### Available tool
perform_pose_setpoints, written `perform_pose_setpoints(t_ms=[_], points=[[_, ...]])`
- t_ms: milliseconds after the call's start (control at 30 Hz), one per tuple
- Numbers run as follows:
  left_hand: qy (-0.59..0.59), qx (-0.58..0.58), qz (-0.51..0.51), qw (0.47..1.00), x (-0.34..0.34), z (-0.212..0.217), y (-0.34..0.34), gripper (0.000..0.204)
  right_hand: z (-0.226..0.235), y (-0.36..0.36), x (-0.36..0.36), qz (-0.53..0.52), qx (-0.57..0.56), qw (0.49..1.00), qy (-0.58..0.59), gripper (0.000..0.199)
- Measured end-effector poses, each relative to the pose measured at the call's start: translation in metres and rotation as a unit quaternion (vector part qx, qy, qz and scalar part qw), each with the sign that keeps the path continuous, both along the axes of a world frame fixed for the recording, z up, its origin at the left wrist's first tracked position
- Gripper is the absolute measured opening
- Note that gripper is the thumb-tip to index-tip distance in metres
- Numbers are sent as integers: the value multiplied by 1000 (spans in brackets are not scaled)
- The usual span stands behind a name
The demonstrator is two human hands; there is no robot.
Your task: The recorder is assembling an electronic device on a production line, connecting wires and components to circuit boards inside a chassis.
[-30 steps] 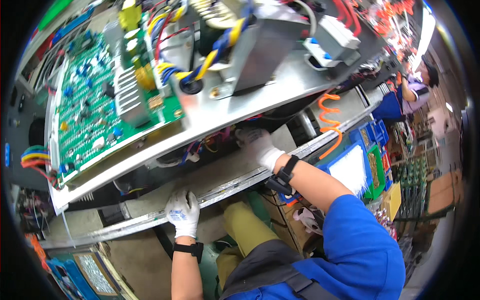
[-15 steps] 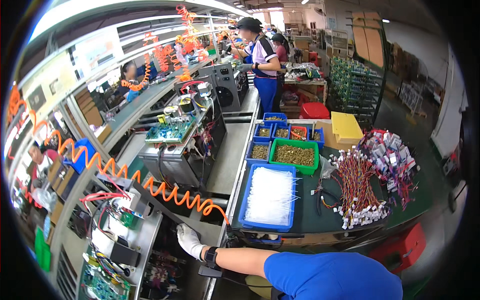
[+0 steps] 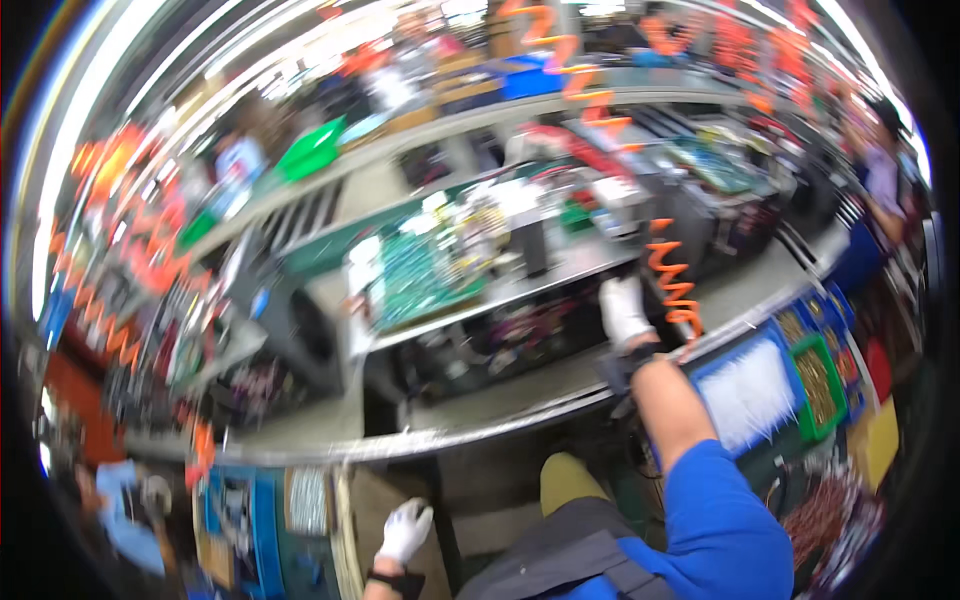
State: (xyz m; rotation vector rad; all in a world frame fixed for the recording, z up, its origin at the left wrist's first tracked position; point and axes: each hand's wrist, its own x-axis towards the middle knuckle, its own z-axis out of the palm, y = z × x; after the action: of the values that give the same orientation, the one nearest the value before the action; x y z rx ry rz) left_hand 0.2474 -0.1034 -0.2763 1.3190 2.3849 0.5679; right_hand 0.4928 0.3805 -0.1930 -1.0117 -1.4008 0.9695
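The picture is blurred by head motion. My right hand (image 3: 624, 310), in a white glove, reaches forward against the metal chassis (image 3: 480, 300) that carries a green circuit board (image 3: 415, 275); whether it grips anything is not clear. An orange coiled hose (image 3: 672, 278) hangs just right of that hand. My left hand (image 3: 405, 530), also white-gloved, hangs low below the bench edge (image 3: 420, 440) with fingers loosely spread and nothing in it.
A blue tray of white parts (image 3: 755, 390) and a green bin of small brown parts (image 3: 822, 372) sit to the right. Another chassis (image 3: 290, 330) stands left. A person (image 3: 880, 180) works at far right. More orange hoses (image 3: 120, 260) hang at left.
The view has swung back from the right side of the line to the chassis in front. My right hand now rests by the chassis and my left hand is in view low down.
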Motion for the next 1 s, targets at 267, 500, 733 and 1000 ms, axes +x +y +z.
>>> perform_pose_setpoints(t_ms=[267,500,733,1000], points=[[-137,-87,206,965,46,2,-98,42,23,-175,9,342,-17,930,-135,47],[-152,-52,477,864,188,-44,-181,32,-28,-312,-113,789,162,494,-327,35],[-146,-28,845,514,456,-3,-313,36,9,-538,-138,887,232,183,-355,34],[-67,124,976,169,707,-59,-355,34,-19,-866,110,905,338,-247,-69,42]])
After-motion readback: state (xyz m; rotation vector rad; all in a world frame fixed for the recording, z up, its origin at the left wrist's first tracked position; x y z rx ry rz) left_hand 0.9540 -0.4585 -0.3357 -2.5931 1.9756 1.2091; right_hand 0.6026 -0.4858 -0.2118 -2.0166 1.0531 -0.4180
